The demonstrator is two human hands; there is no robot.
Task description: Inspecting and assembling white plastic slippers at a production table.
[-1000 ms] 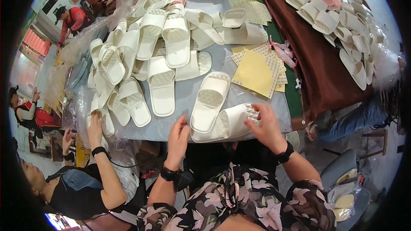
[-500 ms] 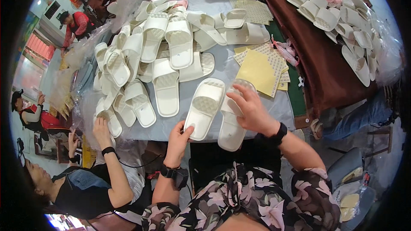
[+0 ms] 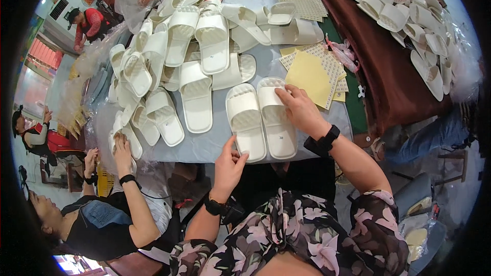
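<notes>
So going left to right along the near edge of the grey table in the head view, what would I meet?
Co-worker's hand → left hand → left slipper of the pair → right slipper → right hand → yellow sheet → brown table.

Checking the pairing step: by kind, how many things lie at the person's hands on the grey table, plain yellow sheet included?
White slippers, side by side, touched by the left hand and right hand: 2
Plain yellow sheet: 1
Total: 3

I see a dark top with pink and white flowers and short sleeves. The left hand (image 3: 227,168) has a black watch. The right hand (image 3: 299,110) has a black band too.
</notes>
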